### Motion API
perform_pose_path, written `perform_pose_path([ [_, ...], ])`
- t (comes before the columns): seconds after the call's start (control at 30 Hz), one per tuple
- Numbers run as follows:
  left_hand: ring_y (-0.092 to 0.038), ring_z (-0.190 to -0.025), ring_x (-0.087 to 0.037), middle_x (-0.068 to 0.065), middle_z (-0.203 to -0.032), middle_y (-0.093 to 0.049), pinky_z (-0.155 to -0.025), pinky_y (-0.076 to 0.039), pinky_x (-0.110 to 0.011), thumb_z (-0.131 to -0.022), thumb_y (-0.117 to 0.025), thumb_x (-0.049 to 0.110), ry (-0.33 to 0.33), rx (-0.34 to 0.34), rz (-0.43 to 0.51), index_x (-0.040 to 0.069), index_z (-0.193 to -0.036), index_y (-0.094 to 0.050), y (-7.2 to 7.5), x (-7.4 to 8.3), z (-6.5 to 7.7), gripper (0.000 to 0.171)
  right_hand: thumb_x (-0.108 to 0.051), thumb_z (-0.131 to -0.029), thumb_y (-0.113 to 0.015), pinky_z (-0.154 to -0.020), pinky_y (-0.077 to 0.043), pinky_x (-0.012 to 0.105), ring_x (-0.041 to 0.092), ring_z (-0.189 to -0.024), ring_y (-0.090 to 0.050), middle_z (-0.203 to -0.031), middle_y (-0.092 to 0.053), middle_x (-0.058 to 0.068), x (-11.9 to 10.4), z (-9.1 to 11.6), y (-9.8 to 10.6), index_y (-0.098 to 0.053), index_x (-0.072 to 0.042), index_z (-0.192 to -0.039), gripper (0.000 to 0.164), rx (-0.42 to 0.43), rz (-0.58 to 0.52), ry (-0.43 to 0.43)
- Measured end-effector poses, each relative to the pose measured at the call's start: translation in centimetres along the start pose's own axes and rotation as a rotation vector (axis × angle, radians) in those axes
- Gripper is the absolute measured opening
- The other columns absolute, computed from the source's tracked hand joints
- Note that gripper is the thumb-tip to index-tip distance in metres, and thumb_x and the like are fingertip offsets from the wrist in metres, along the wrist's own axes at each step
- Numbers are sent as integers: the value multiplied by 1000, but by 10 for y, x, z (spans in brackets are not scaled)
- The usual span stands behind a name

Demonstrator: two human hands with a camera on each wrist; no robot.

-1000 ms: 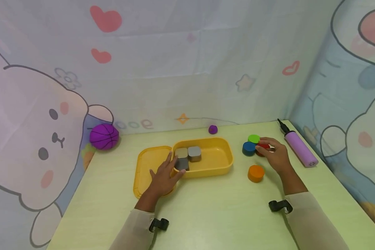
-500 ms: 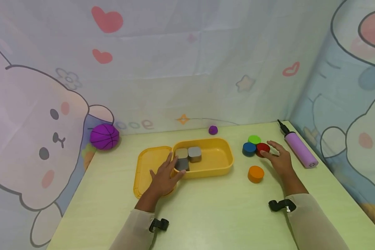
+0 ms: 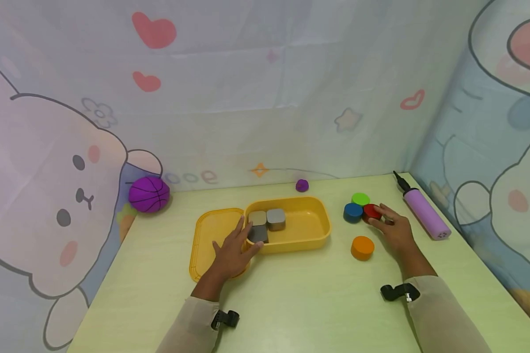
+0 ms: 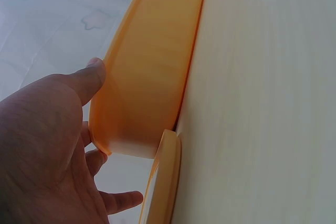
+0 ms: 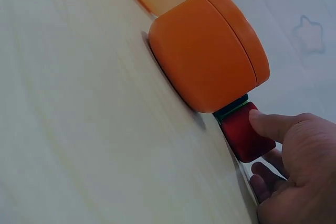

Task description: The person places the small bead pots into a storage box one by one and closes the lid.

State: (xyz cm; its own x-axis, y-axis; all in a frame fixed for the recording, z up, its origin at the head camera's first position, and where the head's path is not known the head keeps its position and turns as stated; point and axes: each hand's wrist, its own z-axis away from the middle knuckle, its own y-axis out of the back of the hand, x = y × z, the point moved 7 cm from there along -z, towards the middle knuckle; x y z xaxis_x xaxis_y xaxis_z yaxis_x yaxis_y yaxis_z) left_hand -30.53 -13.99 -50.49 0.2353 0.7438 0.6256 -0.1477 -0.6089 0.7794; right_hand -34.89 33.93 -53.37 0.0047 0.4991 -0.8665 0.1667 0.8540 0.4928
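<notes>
My left hand rests at the left end of a yellow box, its spread fingers over the rim. In the left wrist view the thumb touches the box's upper edge. Inside sit a beige block, a light grey block and a dark grey block. With thumb and fingertips, my right hand pinches the right side of a red round block. That block stands against a blue round block and a green one. Nearer me is an orange round block.
A flat yellow lid lies left of the box, partly under my left hand. A purple ball sits at the back left, and a small purple object behind the box. On the right lies a purple hand pump.
My right hand first drew back to the right from over the red round block, then came in against its right side. The left hand and the blocks have stayed put.
</notes>
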Motion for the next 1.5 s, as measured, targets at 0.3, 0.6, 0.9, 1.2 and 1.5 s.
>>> perform_pose_path([
  [0.3,-19,-170,-47,4,-187,-4,-118,12,-92,-110,-57,60,4,1,-3,29,-176,-25,-1,-1,-1,80,-38,-111,-67,-130,-38,60,44,-160,-41,-177,-40,11,7,2,1,-56,-19,-162,55,44,-40,-103],
  [0.6,-20,-169,-47,3,-187,-5,-118,12,-92,-110,-57,60,5,1,3,28,-176,-25,1,1,0,81,-34,-110,-70,-129,-41,56,39,-158,-47,-174,-46,8,4,3,3,-60,-20,-159,52,95,-56,-101],
  [0.9,-21,-169,-48,3,-187,-5,-117,12,-92,-109,-57,62,-2,2,11,28,-176,-26,-1,-2,-1,81,-40,-108,-69,-127,-42,52,30,-166,-37,-175,-44,1,-2,7,9,-58,-21,-160,56,161,-51,-64],
  [1.2,-21,-169,-47,4,-187,-5,-118,13,-92,-109,-55,62,-2,5,5,30,-176,-24,-1,-3,-2,80,-32,-105,-76,-112,-51,15,25,-159,-49,-168,-54,-2,-15,13,21,-66,-21,-152,50,311,-122,6],
  [1.5,-23,-168,-48,2,-187,-6,-117,11,-93,-109,-57,61,-5,12,1,28,-176,-27,-1,-1,-1,80,-20,-99,-83,-99,-55,9,23,-149,-61,-159,-63,7,-33,13,20,-74,-14,-142,44,373,-195,170],
])
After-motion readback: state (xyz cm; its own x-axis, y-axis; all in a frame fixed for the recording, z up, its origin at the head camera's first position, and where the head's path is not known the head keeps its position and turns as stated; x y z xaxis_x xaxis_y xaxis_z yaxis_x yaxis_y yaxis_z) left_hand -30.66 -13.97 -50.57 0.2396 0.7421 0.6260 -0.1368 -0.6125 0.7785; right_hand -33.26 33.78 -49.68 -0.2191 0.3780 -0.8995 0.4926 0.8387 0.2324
